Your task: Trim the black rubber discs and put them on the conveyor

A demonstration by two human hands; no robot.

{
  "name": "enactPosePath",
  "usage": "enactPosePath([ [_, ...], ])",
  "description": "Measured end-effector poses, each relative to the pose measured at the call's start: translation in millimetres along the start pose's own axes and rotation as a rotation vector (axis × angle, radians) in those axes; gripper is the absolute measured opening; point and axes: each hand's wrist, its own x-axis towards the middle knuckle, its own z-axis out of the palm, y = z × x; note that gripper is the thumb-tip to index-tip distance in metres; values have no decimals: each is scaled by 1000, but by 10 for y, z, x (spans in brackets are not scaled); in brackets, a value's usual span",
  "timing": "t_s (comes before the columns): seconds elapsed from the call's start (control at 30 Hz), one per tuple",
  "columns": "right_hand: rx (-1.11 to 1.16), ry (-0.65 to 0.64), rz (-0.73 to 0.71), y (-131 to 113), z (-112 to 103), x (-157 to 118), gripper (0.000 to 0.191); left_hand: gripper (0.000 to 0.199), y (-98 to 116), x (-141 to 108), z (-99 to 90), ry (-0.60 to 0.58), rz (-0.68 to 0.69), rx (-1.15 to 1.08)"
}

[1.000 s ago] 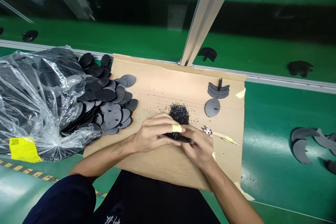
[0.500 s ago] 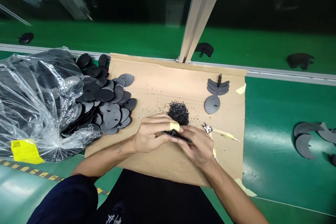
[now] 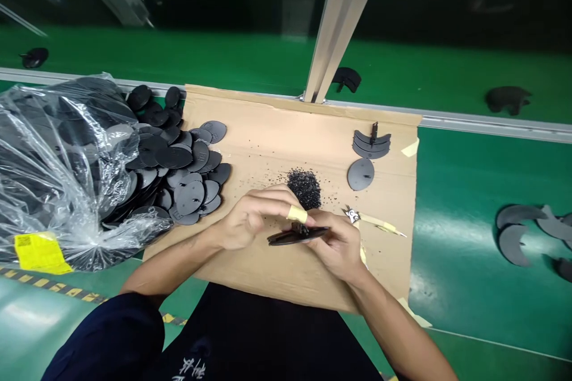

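A thin black oval piece is seen nearly edge-on above the cardboard sheet. My right hand grips its right end. My left hand is at its upper side, the index finger with yellow tape reaching to a small raised part on the piece; the thumb is off the piece's left end. Just beyond my hands lies a heap of small black bits. Right of the heap rest a grey oval piece, a curved black piece and a tool with a taped handle.
Many black ovals spill from a clear plastic bag on the left, which bears a yellow label. Curved dark pieces lie on the green surface at right. A metal post stands behind the cardboard.
My left thumb and lower fingers have come away from the black oval piece. The piece has tilted, and its left end now shows.
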Motion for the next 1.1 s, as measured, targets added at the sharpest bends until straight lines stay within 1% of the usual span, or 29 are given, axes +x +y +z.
enactPosePath([
  [0.03, 23, -14, 48, -5, -4, -2, 15, 63, -1, 6, -17, -16, -46, -49],
  [0.07, 26, -20, 84, -7, -6, -4, 18, 54, -9, 6, -24, -11, -73, -78],
  [0.13, -8, 8, 98, -2, -5, -5, 23, 29, -35, -5, -15, 33, -82, -101],
  [0.17, -30, 31, 82, 4, -5, -3, 25, 22, -49, -14, -5, 58, -80, -107],
  [0.23, -61, 74, 24, 20, -14, 5, 27, 16, -63, -30, 14, 84, -77, -123],
  [0.3, -77, 112, -20, 27, -40, 20, 25, 15, -56, -39, 18, 80, -85, -124],
  [0.4, -73, 111, -12, 6, -99, 53, 18, 15, -28, -36, 1, 47, -127, -112],
  [0.5, -48, 33, 6, -34, -141, 86, 21, 17, -12, -29, -20, 15, -145, -96],
  [0.6, -42, -28, 11, -51, -150, 103, 22, 16, -13, -28, -24, 4, -124, -56],
  [0.7, -36, -21, -17, -31, -148, 98, 19, 14, -25, -34, -12, 15, -97, -22],
  [0.8, -44, -5, -66, -6, -140, 69, 17, 15, -50, -40, 4, -3, -78, -55],
  [0.87, -106, 31, -102, 0, -114, 42, 14, 17, -78, -43, 13, -13, -94, -92],
  [0.9, -156, 72, -125, -1, -93, 31, 12, 20, -95, -44, 18, -8, -118, -116],
  [0.97, -274, 193, -182, -9, -40, 23, 6, 36, -130, -47, 34, 6, -174, -198],
  [1.03, -382, 308, -231, -30, -7, 38, 6, 50, -158, -52, 58, 16, -212, -268],
  [1.07, -428, 322, -240, -47, -13, 47, 6, 51, -166, -55, 71, 24, -223, -271],
  [1.1, -474, 298, -237, -69, -38, 49, 5, 48, -169, -60, 83, 36, -231, -250],
])
